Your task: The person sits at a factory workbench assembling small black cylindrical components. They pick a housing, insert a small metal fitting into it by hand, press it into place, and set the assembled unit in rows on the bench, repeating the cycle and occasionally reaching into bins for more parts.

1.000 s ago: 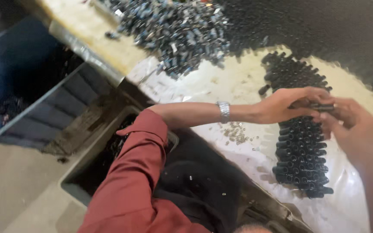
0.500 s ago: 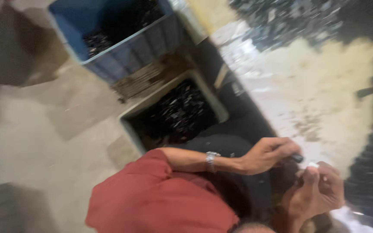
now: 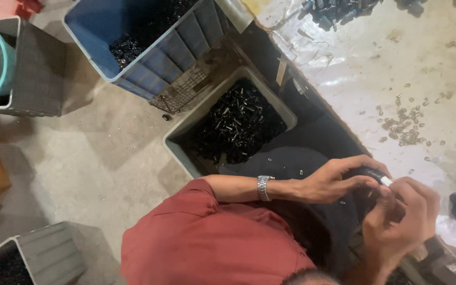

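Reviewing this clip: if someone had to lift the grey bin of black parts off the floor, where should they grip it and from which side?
Probably by the rim of the grey bin, one hand on each long side, coming from above. The top is open and the rim is bare all round, while the black parts fill the inside. The near end tucks against the person's dark lap, so the floor side is the freer approach.
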